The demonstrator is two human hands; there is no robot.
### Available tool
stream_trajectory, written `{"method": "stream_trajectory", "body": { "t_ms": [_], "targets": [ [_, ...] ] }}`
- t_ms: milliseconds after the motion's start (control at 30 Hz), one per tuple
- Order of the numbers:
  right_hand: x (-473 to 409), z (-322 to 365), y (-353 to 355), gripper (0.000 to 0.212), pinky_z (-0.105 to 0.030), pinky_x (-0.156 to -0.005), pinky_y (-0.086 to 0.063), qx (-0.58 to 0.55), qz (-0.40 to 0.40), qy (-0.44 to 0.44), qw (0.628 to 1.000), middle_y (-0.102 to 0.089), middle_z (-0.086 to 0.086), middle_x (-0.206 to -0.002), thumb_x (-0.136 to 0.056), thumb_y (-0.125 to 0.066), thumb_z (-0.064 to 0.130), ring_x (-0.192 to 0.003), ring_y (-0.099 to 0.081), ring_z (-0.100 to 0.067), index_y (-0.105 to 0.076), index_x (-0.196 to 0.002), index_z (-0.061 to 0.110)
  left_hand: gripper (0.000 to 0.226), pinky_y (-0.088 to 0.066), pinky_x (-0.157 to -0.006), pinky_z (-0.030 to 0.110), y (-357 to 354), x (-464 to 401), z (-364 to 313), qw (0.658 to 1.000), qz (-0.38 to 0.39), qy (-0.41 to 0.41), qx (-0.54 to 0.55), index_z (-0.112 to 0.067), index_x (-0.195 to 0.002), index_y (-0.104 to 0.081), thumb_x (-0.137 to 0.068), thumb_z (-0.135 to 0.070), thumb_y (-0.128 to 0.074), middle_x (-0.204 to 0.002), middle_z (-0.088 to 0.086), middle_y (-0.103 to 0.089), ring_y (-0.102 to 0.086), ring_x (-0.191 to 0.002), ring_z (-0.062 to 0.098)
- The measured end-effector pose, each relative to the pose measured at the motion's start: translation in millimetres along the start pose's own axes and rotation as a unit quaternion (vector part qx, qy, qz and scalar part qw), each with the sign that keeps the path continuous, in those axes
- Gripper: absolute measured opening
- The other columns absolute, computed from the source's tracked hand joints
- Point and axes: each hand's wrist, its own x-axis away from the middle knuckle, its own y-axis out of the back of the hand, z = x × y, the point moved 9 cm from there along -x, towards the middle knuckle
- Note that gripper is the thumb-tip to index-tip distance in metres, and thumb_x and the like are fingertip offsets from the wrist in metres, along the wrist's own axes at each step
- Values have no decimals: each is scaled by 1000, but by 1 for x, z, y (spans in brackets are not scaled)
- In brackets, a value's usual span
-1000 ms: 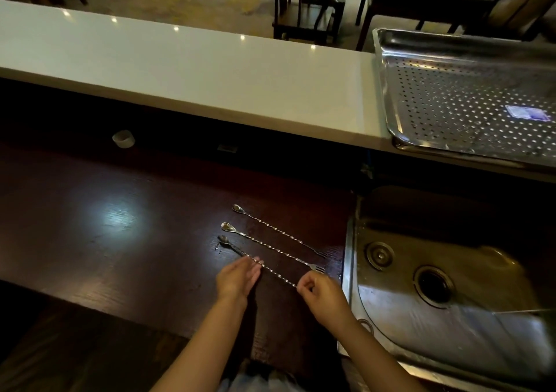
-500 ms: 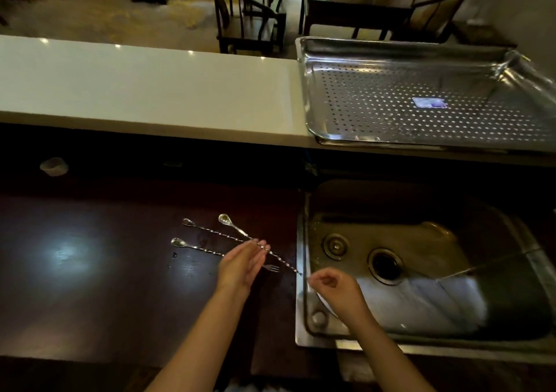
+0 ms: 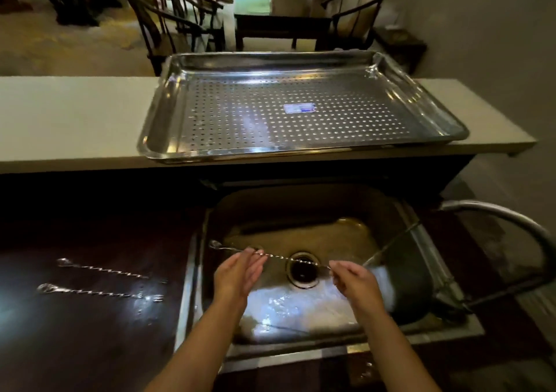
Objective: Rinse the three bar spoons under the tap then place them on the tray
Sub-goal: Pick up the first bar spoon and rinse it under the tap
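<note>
Head view. One bar spoon [image 3: 279,256] is held level above the sink [image 3: 421,241], its bowl toward the left and its shaft crossing over the drain [image 3: 302,269]. The right hand [image 3: 356,283] pinches the spoon's right end between curled fingers; the left hand [image 3: 240,272] supports the shaft with fingers nearly straight — relaxed rather than clenched. A thin stream of water [image 3: 391,245] runs from the tap [image 3: 496,214] at right and lands in the basin just right of the right hand. Two further bar spoons [image 3: 102,269] [image 3: 99,293] lie side by side on the dark counter [image 3: 90,331], left of the sink. The perforated tray [image 3: 168,120] sits on the pale ledge [image 3: 60,120] behind the sink — no spoon on it.
</note>
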Motion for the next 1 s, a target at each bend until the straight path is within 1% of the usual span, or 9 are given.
{"method": "stream_trajectory", "body": {
  "t_ms": [133,267,333,433,533,600,767,900,1000],
  "targets": [
    [-16,21,59,8,-24,-62,-38,-55,-15,0,998,-59,-7,-75,-83,-63,6,-67,-49,-13,-68,-82,12,12,-55,-71,21,-48,0,39,1000,-8,14,1,-3,-86,-59,-93,-6,-50,-107,21,-61,-66,-82,22],
    [-33,30,94,10,-21,-60,-43,-64,-43,-4,997,-62,-1,-75,-82,-65,5,-68,-54,-11,-63,-81,15,13,-52,-79,26,-80,-5,70,1000,-13,21,0,-5,-85,-60,-93,-7,-50,-102,18,-63,-68,-72,12],
    [-42,33,105,9,-15,-52,-47,-36,-53,7,998,-63,0,-72,-81,-67,7,-65,-56,-9,-62,-80,15,11,-49,-81,27,-91,-7,83,1000,-19,24,-1,-5,-87,-60,-93,-7,-51,-100,18,-64,-67,-79,15],
    [-53,30,110,1,-19,-55,-47,-2,-44,-1,999,-63,-1,-68,-81,-66,10,-61,-56,-10,-67,-82,10,9,-47,-85,28,-98,-6,96,999,-39,29,6,-4,-88,-59,-92,-7,-52,-94,16,-65,-66,-81,17],
    [-67,33,115,12,-16,-48,-44,-51,-42,10,998,-66,0,-61,-86,-60,7,-44,-54,-4,-68,-87,-3,8,-53,-75,24,-102,-8,100,998,-45,31,14,-4,-88,-59,-92,-7,-53,-90,14,-67,-68,-80,17],
    [-74,37,116,19,-12,-39,-41,-91,-39,15,995,-69,2,-53,-91,-53,10,-35,-53,-2,-64,-77,3,8,-54,-69,22,-104,-9,100,998,-45,30,10,-3,-91,-60,-92,-8,-54,-89,13,-69,-69,-80,16],
    [-85,44,115,24,-14,-38,-41,-93,-17,6,995,-70,-5,-65,-97,-42,23,-39,-58,-6,-56,-81,12,11,-47,-86,28,-112,-14,98,998,-60,17,26,5,-95,-58,-92,-4,-52,-93,17,-66,-67,-83,20],
    [-86,45,122,14,-13,-43,-43,-75,-14,16,997,-66,-3,-64,-89,-57,16,-48,-57,-9,-62,-77,10,16,-46,-88,29,-118,-16,101,997,-61,23,40,4,-106,-55,-92,-5,-51,-94,17,-65,-66,-84,21],
    [-82,44,131,9,-13,-43,-44,-73,-50,32,996,-62,-2,-61,-84,-64,11,-48,-54,-7,-63,-74,10,13,-55,-77,26,-130,-13,110,997,-61,30,43,3,-102,-56,-92,-4,-51,-91,17,-65,-65,-81,21]
  ]
}}
